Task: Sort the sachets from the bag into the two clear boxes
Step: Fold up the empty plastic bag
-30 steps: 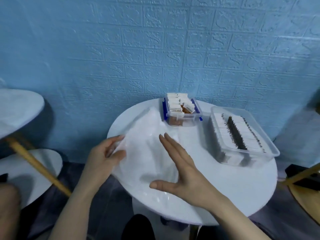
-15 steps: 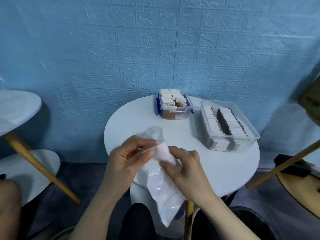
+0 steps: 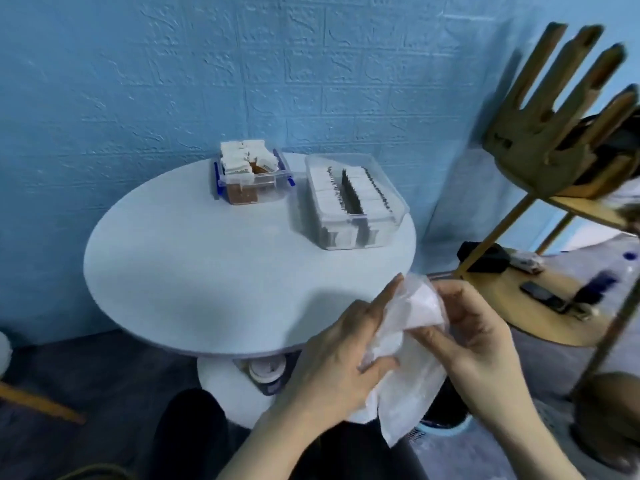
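Observation:
A crumpled white plastic bag [image 3: 408, 382] hangs off the near right edge of the round white table [image 3: 194, 258], held between both hands. My left hand [image 3: 339, 362] grips its left side with curled fingers, forefinger pointing up. My right hand [image 3: 478, 341] pinches the bag's upper right part. At the back of the table stands a small clear box with blue clips [image 3: 280, 183], packed with white and brown sachets [image 3: 242, 161]. To its right stands a larger clear box [image 3: 398, 202] holding rows of white sachets [image 3: 329, 188].
A wooden stand [image 3: 540, 126] with upright slats and a round lower shelf [image 3: 502, 306] carrying dark small items rises at the right. A blue brick-pattern wall [image 3: 173, 64] is behind. The table base with a small jar [image 3: 266, 370] is below, my dark-clad knees under it.
The bag has gone from lying spread on the table to being bunched up and carried rightward off the near edge in both hands. The view has swung right, revealing the wooden stand.

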A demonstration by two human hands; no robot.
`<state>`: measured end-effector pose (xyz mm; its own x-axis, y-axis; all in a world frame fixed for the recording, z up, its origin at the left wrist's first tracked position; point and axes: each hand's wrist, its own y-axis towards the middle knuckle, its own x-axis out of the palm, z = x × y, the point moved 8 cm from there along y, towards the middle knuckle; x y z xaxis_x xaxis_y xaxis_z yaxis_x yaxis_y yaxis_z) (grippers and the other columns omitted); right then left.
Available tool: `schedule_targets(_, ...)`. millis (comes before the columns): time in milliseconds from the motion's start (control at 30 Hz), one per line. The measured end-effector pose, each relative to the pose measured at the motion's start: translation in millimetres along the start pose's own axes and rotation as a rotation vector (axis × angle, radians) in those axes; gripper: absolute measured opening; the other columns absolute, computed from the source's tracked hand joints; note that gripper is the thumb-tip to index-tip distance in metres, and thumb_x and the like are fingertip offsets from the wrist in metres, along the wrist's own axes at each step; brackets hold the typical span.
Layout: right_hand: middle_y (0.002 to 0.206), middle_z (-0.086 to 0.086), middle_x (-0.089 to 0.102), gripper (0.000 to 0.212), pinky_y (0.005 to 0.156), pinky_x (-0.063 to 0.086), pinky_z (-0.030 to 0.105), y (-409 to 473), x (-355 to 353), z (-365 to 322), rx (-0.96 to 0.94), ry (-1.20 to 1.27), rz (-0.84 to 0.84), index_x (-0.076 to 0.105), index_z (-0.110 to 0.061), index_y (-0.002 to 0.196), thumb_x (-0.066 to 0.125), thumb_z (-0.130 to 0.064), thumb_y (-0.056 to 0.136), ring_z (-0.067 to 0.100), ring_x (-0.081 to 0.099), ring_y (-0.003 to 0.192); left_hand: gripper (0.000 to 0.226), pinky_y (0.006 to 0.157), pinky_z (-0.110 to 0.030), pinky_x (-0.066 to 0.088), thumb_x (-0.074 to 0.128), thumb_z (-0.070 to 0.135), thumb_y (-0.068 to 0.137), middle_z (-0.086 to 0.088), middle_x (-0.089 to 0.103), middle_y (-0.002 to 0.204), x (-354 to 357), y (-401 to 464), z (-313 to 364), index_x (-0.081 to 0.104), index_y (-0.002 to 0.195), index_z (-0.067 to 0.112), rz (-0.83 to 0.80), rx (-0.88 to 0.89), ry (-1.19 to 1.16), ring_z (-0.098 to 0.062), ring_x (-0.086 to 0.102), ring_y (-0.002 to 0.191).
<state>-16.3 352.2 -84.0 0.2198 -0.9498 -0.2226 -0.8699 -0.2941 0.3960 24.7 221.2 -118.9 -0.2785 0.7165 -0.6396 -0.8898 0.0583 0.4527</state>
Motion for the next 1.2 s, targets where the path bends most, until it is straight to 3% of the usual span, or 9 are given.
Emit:
schedule_targets(133, 0.112, -0.019, 0.06, 0.071, 0.082, 0.046, 0.012, -18, -47, 38, 0.041, -0.234, 0.045, 0.045, -0.035, 0.133, 0.078, -0.018, 0.072, 0.001, 0.058, 0.101, 0.082, 0.099, -0.032, 0.044, 0.068, 0.024, 0.086, 0.012, 0.051, 0.138, 58, 14, -12, 0.012, 0.135, 0.059, -0.043, -0.037, -0.027, -0.01, 0.046, 0.124)
schedule_targets(200, 0.113, -0.024, 0.057, 0.077, 0.082, 0.04, 0.006, -27, -61, 63, 0.091, -0.337, 0.024, 0.04, -0.043, 0.138, 0.076, -0.031, 0.071, -0.003, 0.054, 0.102, 0.081, 0.096, -0.036, 0.047, 0.064, 0.019, 0.089, 0.011, 0.049, 0.139, 96, 21, -23, 0.011, 0.132, 0.062, -0.155, -0.057, -0.007, -0.016, 0.049, 0.123)
schedule_targets(367, 0.073, -0.007, 0.056, 0.033, 0.053, 0.037, 0.014, -46, -92, 133, 0.15, -0.472, 0.201, 0.055, -0.04, 0.088, 0.074, -0.014, 0.08, 0.011, 0.05, 0.063, 0.091, 0.075, -0.025, 0.052, 0.062, 0.008, 0.09, 0.008, 0.055, 0.127, 180, 39, -51, 0.008, 0.145, 0.057, -0.322, -0.15, -0.072, -0.012, 0.06, 0.095)
schedule_targets(433, 0.075, -0.012, 0.056, 0.033, 0.054, 0.037, 0.011, -54, -103, 163, 0.184, -0.505, 0.263, 0.052, -0.036, 0.081, 0.072, -0.01, 0.081, 0.008, 0.051, 0.064, 0.075, 0.073, -0.009, 0.043, 0.063, 0.002, 0.087, 0.009, 0.058, 0.111, 205, 45, -80, 0.033, 0.145, 0.039, -0.274, -0.382, -0.233, -0.01, 0.058, 0.095)
schedule_targets(500, 0.078, -0.011, 0.057, 0.034, 0.056, 0.039, 0.013, -60, -108, 195, 0.238, -0.52, 0.281, 0.051, -0.034, 0.08, 0.07, -0.007, 0.083, 0.008, 0.054, 0.068, 0.044, 0.074, -0.015, 0.041, 0.056, 0.003, 0.088, 0.006, 0.063, 0.109, 231, 50, -96, 0.06, 0.126, 0.025, -0.298, -0.451, -0.091, -0.017, 0.059, 0.104)
schedule_targets(567, 0.08, -0.013, 0.055, 0.029, 0.059, 0.042, 0.02, -62, -110, 221, 0.248, -0.57, 0.29, 0.053, -0.028, 0.081, 0.069, -0.004, 0.084, 0.008, 0.055, 0.071, 0.032, 0.077, -0.028, 0.038, 0.048, 0.012, 0.091, 0.002, 0.065, 0.113, 256, 58, -104, 0.066, 0.113, 0.025, -0.341, -0.411, 0.15, -0.022, 0.056, 0.107)
schedule_targets(733, 0.093, -0.007, 0.052, 0.008, 0.056, 0.05, 0.042, -57, -128, 286, 0.377, -0.686, 0.277, 0.061, -0.017, 0.089, 0.065, -0.009, 0.089, 0.015, 0.056, 0.072, 0.029, 0.083, -0.036, 0.048, 0.052, 0.017, 0.091, -0.005, 0.059, 0.123, 332, 67, -147, 0.065, 0.117, 0.024, -0.555, -0.489, 0.183, -0.027, 0.054, 0.114)
schedule_targets(1033, 0.104, 0.001, 0.056, 0.01, 0.056, 0.048, 0.039, -43, -133, 401, 0.541, -0.744, 0.089, 0.065, -0.012, 0.1, 0.06, -0.01, 0.092, 0.02, 0.057, 0.07, 0.02, 0.078, -0.037, 0.05, 0.056, 0.015, 0.092, -0.01, 0.069, 0.105, 422, 66, -216, 0.066, 0.107, 0.009, -0.626, -0.636, -0.074, -0.029, 0.063, 0.101)
schedule_targets(1200, 0.134, 0.004, 0.047, 0.035, 0.077, 0.05, 0.039, -47, -129, 465, 0.776, -0.746, -0.127, 0.057, -0.016, 0.128, 0.056, -0.014, 0.093, 0.026, 0.059, 0.104, 0.06, 0.096, -0.035, 0.045, 0.057, 0.017, 0.093, -0.004, 0.049, 0.14, 448, 54, -236, 0.034, 0.148, 0.021, -0.854, -0.514, 0.06, -0.022, 0.046, 0.128)
